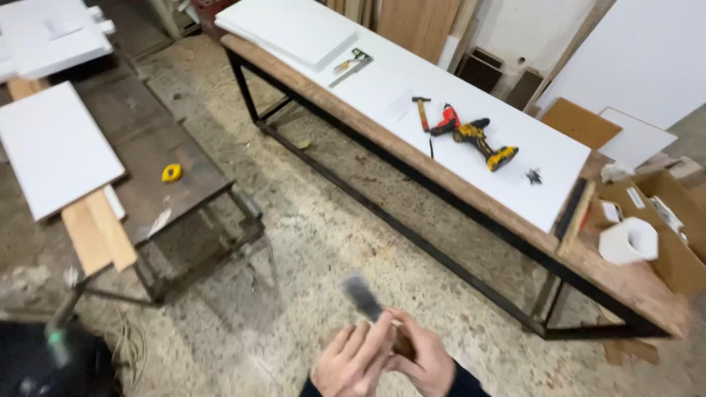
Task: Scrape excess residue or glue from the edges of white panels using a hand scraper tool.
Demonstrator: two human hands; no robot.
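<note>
At the bottom centre of the frame, a blurred dark tool (364, 298) is being gripped by both hands. The left hand (351, 362) is being held closed around its lower part, and the right hand (421, 360) is being kept curled against it. On the long surface (471, 187) at the upper right, a hammer (421, 110) and two drills (471, 132) are being kept on a white board (412, 73).

A long workbench (412, 158) carries a white panel (441, 95) and a hammer (421, 112).
</note>
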